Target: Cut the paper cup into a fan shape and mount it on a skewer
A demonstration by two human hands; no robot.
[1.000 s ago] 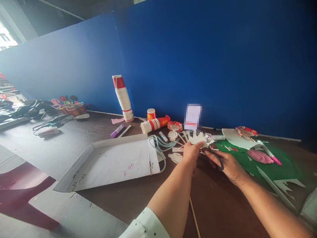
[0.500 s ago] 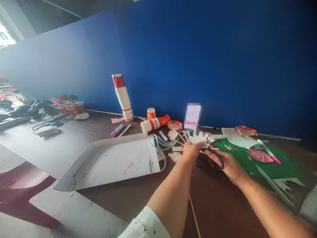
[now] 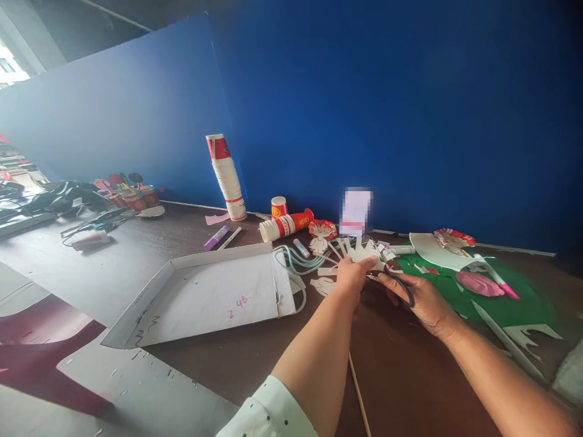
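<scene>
White paper [image 3: 363, 251], black scissors [image 3: 410, 295] in outstretched hands [image 3: 353, 275] (close together).

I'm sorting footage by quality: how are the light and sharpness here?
Head view: pale, hazy light at the picture's left, dimming across the blue panel; pixelation masking a pale sheet; green sheet smeary toward its right edge; right hand fairly sharp.

The cutout [image 3: 362, 250] is matt paper; the scissor handle [image 3: 409, 292] looks smooth plastic; the tray [image 3: 195, 300], matt cardboard.
</scene>
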